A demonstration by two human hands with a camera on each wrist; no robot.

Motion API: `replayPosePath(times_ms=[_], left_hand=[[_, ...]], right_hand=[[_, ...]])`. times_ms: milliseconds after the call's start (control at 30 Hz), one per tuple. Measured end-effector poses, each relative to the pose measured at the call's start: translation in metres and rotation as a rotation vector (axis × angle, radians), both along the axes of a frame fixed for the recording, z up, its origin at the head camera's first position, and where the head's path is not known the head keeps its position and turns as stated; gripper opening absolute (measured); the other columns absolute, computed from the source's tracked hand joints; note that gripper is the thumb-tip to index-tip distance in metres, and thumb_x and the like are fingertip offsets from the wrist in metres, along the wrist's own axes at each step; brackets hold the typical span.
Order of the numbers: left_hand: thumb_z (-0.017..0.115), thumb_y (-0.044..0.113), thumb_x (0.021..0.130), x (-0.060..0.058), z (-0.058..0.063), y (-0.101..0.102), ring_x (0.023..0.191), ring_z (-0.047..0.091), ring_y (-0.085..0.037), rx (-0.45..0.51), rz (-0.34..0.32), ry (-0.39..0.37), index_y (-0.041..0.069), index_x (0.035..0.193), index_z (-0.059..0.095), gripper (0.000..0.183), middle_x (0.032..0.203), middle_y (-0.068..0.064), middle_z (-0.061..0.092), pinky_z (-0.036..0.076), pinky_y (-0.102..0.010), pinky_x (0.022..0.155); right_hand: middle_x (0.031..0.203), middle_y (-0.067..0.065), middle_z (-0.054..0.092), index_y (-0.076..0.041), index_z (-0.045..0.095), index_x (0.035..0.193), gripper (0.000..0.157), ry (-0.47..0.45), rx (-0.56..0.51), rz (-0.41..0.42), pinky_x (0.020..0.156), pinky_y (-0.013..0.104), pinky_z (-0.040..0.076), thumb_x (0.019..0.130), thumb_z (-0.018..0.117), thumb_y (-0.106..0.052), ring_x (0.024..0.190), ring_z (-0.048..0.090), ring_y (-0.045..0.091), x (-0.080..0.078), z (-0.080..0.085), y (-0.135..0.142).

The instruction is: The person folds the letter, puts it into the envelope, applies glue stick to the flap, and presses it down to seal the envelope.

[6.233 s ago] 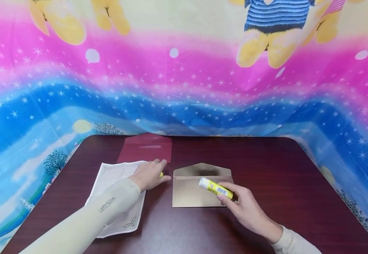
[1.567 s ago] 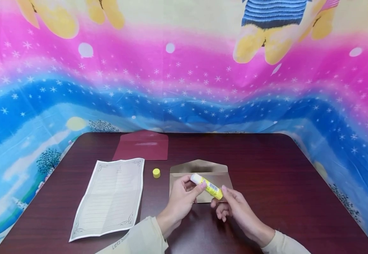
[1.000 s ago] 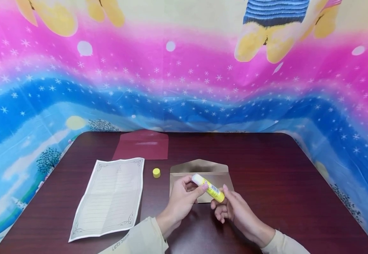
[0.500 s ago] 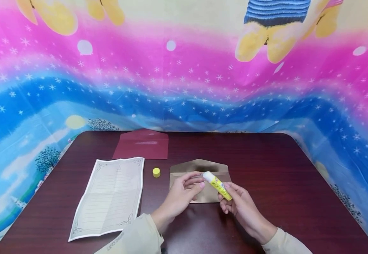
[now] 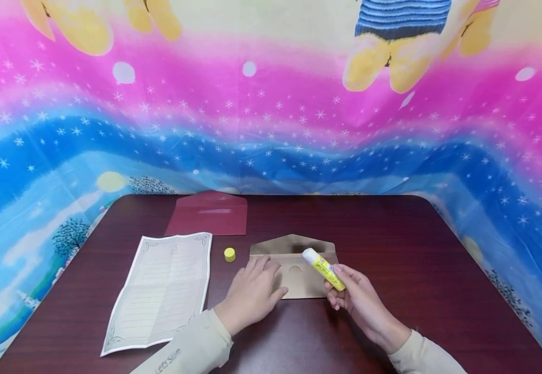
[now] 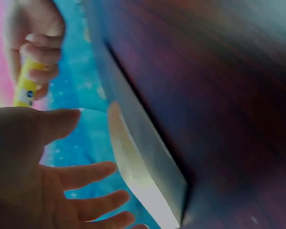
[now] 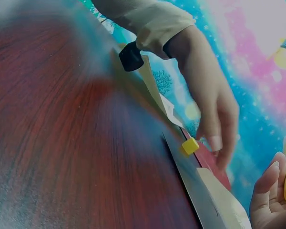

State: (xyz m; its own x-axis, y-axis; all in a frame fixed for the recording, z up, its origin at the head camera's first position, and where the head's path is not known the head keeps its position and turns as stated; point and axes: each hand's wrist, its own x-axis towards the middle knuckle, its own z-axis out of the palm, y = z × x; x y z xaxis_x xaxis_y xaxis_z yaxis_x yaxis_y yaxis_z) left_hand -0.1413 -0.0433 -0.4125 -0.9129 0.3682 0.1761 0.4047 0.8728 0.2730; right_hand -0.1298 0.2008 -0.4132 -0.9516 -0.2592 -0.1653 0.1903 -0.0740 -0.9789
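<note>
A gold envelope point(image 5: 305, 283) lies on the table with its flap unfolded toward the back. My right hand point(image 5: 364, 306) holds a yellow glue stick point(image 5: 325, 270) above the envelope's right half, its uncapped white end tilted up and to the left. Over the envelope's left side is my left hand point(image 5: 252, 293), palm down. Its fingers are spread and hold nothing in the left wrist view, close to the envelope point(image 6: 150, 148). The yellow cap point(image 5: 229, 254) stands on the table just left of the envelope.
A creased, lined letter sheet point(image 5: 163, 296) with an ornate border lies to the left, partly under the left forearm's line. Behind it rests a red envelope point(image 5: 210, 218) with its flap unfolded. A printed curtain point(image 5: 271, 130) hangs behind the dark wooden table point(image 5: 392, 239).
Several seconds ago the left hand was at the yellow cap, now standing on the table. Later it gripped the glue stick with the right, then let go and moved left over the envelope.
</note>
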Motion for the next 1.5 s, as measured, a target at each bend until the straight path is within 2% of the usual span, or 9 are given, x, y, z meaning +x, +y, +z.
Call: replayPosePath(times_ms=[167, 300, 467, 667, 833, 967, 1300, 1400, 1500], left_hand=[[0.077, 0.042, 0.086, -0.002, -0.015, -0.007, 0.115, 0.059, -0.03, -0.158, 0.019, 0.134, 0.007, 0.117, 0.068, 0.048, 0.12, -0.013, 0.064, 0.056, -0.042, 0.078], [0.081, 0.039, 0.082, -0.003, -0.022, -0.01, 0.109, 0.062, -0.029, -0.208, 0.011, 0.167, 0.007, 0.111, 0.065, 0.046, 0.114, -0.012, 0.065, 0.054, -0.039, 0.071], [0.082, 0.037, 0.082, -0.003, -0.022, -0.009, 0.089, 0.065, -0.026, -0.215, -0.014, 0.131, 0.01, 0.103, 0.064, 0.039, 0.101, -0.009, 0.066, 0.053, -0.036, 0.063], [0.081, 0.04, 0.082, -0.006, -0.017, -0.007, 0.09, 0.066, -0.024, -0.222, -0.05, 0.055, 0.011, 0.108, 0.067, 0.041, 0.105, -0.008, 0.067, 0.056, -0.037, 0.063], [0.082, 0.042, 0.081, -0.008, -0.016, -0.006, 0.087, 0.066, -0.024, -0.245, -0.05, 0.01, 0.011, 0.107, 0.067, 0.043, 0.103, -0.008, 0.066, 0.056, -0.038, 0.06], [0.083, 0.041, 0.081, -0.008, -0.017, -0.006, 0.083, 0.064, -0.023, -0.258, -0.051, 0.008, 0.011, 0.1, 0.065, 0.04, 0.097, -0.006, 0.063, 0.055, -0.037, 0.058], [0.083, 0.038, 0.08, -0.006, -0.016, -0.002, 0.081, 0.064, -0.024, -0.267, -0.054, 0.033, 0.008, 0.102, 0.065, 0.041, 0.097, -0.009, 0.063, 0.055, -0.036, 0.056], [0.083, 0.038, 0.08, -0.006, -0.014, -0.002, 0.086, 0.066, -0.026, -0.276, -0.057, 0.03, 0.007, 0.105, 0.066, 0.043, 0.103, -0.01, 0.066, 0.057, -0.037, 0.059], [0.084, 0.037, 0.079, -0.007, -0.013, -0.002, 0.086, 0.067, -0.026, -0.279, -0.062, 0.034, 0.006, 0.106, 0.067, 0.044, 0.103, -0.011, 0.068, 0.057, -0.037, 0.06]], right_hand=[[0.084, -0.005, 0.062, -0.01, 0.053, 0.112, 0.029, -0.011, 0.014, 0.013, 0.058, 0.018, 0.046, 0.109, 0.042, -0.036, 0.063, 0.055, 0.005, -0.002, 0.002, -0.001], [0.085, -0.004, 0.062, -0.007, 0.053, 0.117, 0.031, -0.043, 0.037, -0.007, 0.057, 0.018, 0.045, 0.109, 0.044, -0.035, 0.063, 0.055, 0.005, -0.005, 0.005, -0.003], [0.087, -0.003, 0.061, -0.001, 0.052, 0.123, 0.035, -0.07, 0.07, -0.037, 0.058, 0.017, 0.046, 0.109, 0.045, -0.032, 0.062, 0.055, 0.004, -0.011, 0.011, -0.003], [0.084, -0.004, 0.06, 0.002, 0.055, 0.122, 0.038, -0.051, 0.145, -0.052, 0.06, 0.018, 0.049, 0.106, 0.053, -0.033, 0.062, 0.055, 0.004, -0.025, 0.019, -0.003], [0.094, 0.001, 0.061, 0.002, 0.055, 0.132, 0.047, 0.021, 0.259, -0.055, 0.063, 0.021, 0.051, 0.103, 0.058, -0.034, 0.066, 0.056, 0.008, -0.041, 0.021, -0.005], [0.1, 0.006, 0.065, 0.004, 0.057, 0.131, 0.044, 0.074, 0.309, -0.074, 0.062, 0.021, 0.052, 0.102, 0.062, -0.029, 0.065, 0.057, 0.009, -0.054, 0.018, -0.01], [0.062, 0.0, 0.05, 0.006, 0.065, 0.113, 0.035, 0.2, 0.383, -0.102, 0.048, 0.024, 0.042, 0.101, 0.063, -0.027, 0.051, 0.044, 0.009, -0.075, 0.007, -0.017], [0.062, 0.003, 0.053, 0.004, 0.067, 0.111, 0.032, 0.255, 0.416, -0.091, 0.045, 0.023, 0.038, 0.1, 0.065, -0.025, 0.049, 0.042, 0.009, -0.076, 0.005, -0.017], [0.074, 0.011, 0.065, 0.004, 0.068, 0.111, 0.028, 0.338, 0.457, -0.064, 0.049, 0.021, 0.044, 0.097, 0.068, -0.021, 0.056, 0.053, 0.01, -0.078, 0.003, -0.018]])
